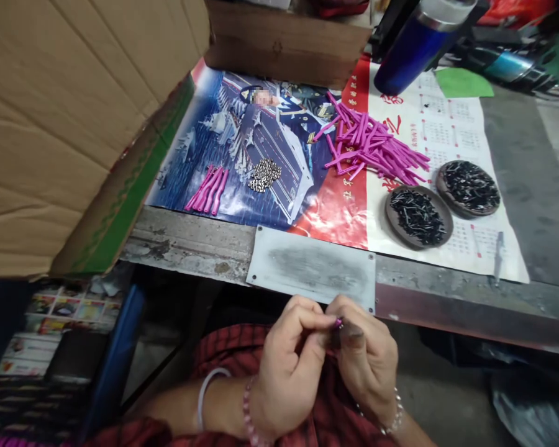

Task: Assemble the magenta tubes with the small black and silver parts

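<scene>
My left hand and my right hand meet in front of the table's edge, above my lap. Thumbs and fingers of both are pinched together on a magenta plastic piece. Only its small tip shows; the rest is covered by my fingers. Beyond the hands, a grey metal plate is fixed at the table edge. Several finished-looking magenta sticks lie to the left, beside a heap of small shiny metal parts. A bigger pile of magenta sticks lies farther back at the right.
Two round dishes, a nearer dish and a farther dish, hold thin black pieces. A pen lies right of them. A large cardboard box stands at the left; a blue bottle is at the back. A poster covers the tabletop.
</scene>
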### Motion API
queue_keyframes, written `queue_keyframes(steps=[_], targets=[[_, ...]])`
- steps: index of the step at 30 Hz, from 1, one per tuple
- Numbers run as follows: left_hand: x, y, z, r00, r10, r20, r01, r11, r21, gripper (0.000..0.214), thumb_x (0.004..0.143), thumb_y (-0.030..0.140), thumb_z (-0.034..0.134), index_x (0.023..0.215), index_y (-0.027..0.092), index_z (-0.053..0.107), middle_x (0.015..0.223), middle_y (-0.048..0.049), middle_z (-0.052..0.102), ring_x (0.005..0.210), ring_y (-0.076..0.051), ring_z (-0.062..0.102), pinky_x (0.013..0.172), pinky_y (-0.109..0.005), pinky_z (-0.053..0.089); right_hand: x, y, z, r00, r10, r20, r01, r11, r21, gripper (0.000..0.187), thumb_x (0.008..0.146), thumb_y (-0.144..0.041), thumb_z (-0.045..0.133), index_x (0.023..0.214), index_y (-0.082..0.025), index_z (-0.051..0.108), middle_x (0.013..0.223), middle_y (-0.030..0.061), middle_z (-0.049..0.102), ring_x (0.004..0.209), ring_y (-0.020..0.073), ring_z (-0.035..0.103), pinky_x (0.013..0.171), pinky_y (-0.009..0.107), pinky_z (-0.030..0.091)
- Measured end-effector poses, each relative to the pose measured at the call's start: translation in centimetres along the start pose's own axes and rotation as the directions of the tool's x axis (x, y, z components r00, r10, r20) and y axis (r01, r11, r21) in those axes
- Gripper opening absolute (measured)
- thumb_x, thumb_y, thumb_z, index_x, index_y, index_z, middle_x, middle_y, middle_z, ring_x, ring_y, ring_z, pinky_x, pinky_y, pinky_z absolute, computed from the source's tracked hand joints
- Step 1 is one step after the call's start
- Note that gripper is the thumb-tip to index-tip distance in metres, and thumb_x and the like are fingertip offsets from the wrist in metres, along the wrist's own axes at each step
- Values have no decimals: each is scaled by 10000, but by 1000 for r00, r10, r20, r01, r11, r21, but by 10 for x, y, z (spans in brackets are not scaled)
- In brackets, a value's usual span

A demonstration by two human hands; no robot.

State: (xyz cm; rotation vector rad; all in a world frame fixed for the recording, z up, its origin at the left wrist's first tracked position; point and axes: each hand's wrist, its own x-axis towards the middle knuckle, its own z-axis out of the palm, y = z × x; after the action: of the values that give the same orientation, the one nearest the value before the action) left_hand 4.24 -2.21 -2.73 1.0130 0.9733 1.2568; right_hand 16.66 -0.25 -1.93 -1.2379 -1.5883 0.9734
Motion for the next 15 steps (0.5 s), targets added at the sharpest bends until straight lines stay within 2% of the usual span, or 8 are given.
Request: queue_keyframes(steps=[3,5,8,11,13,15], targets=[[1,-1,-1,1000,1,17,-1,1000,11,199,995,76,501,1032,238,611,933,-7,529,859,-135,561,782,-237,480,-1,0,-1,998,-57,30,59,997,-52,415,1086,-252,371,677,-198,413,623,-41,366,542,100,391,518,253,293],[1,-2,-2,1000,4,16,-4,1000,9,189,995,79,500,1018,233,606,940,-11,534,871,-141,566,792,-244,482,0,-1,-2,998,-45,49,48,997,-53,337,1054,-183,412,722,-197,467,664,-32,431,584,101,444,543,239,337],[2,-1,-3,1000,28,-7,-28,1000,1,189,990,81,506,1028,227,619,947,-19,542,883,-154,576,796,-261,487,1,-4,-2,1000,-12,17,13,999,-47,173,993,-149,511,829,-202,531,810,2,537,719,125,532,630,236,433],[3,1,-4,999,35,-25,-34,999,6,188,990,84,509,1032,222,630,934,-22,540,872,-159,575,785,-269,487,-1,-4,-4,1000,-31,1,31,998,-53,15,977,-202,564,965,-210,561,918,36,580,837,164,584,694,261,501],[4,2,-4,999,31,-25,-31,999,16,188,990,80,510,1023,221,631,920,-19,535,864,-156,571,783,-265,484,-3,-3,-5,997,-77,32,80,993,-91,66,999,-227,536,1042,-205,581,945,54,610,867,180,612,710,274,528],[4,2,-4,999,37,-21,-36,999,21,200,990,71,504,1023,224,630,919,-17,534,871,-154,571,793,-263,481,-5,-2,-5,992,-123,18,124,980,-156,97,1001,-169,521,1045,-203,600,947,55,632,851,171,630,715,268,538]])
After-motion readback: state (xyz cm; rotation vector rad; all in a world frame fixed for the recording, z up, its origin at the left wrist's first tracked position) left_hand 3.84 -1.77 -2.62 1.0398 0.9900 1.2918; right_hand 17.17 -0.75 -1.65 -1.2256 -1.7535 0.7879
